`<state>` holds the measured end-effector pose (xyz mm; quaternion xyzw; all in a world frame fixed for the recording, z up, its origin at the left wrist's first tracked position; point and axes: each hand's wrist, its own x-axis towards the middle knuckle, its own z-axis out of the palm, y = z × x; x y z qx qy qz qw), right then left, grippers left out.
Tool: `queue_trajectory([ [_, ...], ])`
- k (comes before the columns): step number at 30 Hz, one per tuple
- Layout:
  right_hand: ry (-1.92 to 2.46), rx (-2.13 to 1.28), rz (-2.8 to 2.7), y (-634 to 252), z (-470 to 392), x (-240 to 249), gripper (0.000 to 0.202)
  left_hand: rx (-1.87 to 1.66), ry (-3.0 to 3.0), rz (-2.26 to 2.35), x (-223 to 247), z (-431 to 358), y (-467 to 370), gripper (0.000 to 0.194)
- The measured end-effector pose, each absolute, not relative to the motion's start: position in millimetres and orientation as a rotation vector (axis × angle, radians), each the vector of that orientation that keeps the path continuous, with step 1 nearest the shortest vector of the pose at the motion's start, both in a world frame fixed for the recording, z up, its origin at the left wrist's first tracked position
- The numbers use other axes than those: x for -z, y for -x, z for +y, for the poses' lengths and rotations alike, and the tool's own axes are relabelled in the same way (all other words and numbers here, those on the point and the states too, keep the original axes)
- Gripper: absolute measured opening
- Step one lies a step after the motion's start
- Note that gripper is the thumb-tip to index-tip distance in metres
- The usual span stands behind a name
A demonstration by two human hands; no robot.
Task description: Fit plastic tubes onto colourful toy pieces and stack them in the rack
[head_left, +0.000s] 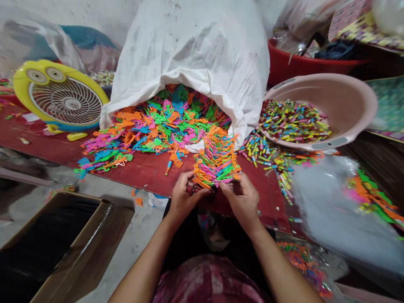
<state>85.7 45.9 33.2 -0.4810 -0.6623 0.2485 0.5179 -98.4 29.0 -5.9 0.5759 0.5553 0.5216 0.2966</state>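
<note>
A neat row of small plastic pieces (pixel 217 158), orange, green, pink and blue, lies at the front edge of the red table. My left hand (pixel 186 198) curls round its near left corner, thumb pointing inward. At the near right corner my right hand (pixel 242 197) closes on the row's end, its thumb by a pink piece. Some fingertips are hidden under the pieces. Behind, a loose heap of similar pieces (pixel 158 126), some with perforated flat heads, spills from a white sack (pixel 195 46). A lone small striped tube (pixel 168 167) lies left of the row.
On the right, a pink basin (pixel 353 105) holds many small striped tubes (pixel 293 122), some spilled outside. Clear plastic bags (pixel 334 210) lie nearer. A yellow fan (pixel 63 94) stands at left, above an open carton (pixel 91 240) with black contents. A red tub (pixel 315 63) sits behind.
</note>
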Motion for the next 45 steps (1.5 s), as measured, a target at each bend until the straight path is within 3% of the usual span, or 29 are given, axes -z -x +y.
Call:
queue_trajectory([
  [17, 1.182, -0.267, -1.890, -79, 42, -40, 0.005, -1.359, -1.726, 1.710, -3, 32, 87, 0.050],
  [26, 1.124, -0.720, -1.624, -89, 41, -28, 0.037, -1.446, -1.724, 1.629, 4, 32, 85, 0.068],
  [29, 1.119, -0.728, -1.665, -91, 44, -23, 0.023, -1.444, -1.807, 1.652, 2, 33, 84, 0.072],
  [32, 1.145, -0.529, -1.726, -91, 50, -23, 0.009, -1.381, -1.772, 1.593, 0, 35, 81, 0.064],
  [45, 1.138, -0.486, -1.810, -89, 60, -21, 0.016, -1.304, -1.699, 1.705, 3, 36, 76, 0.057],
])
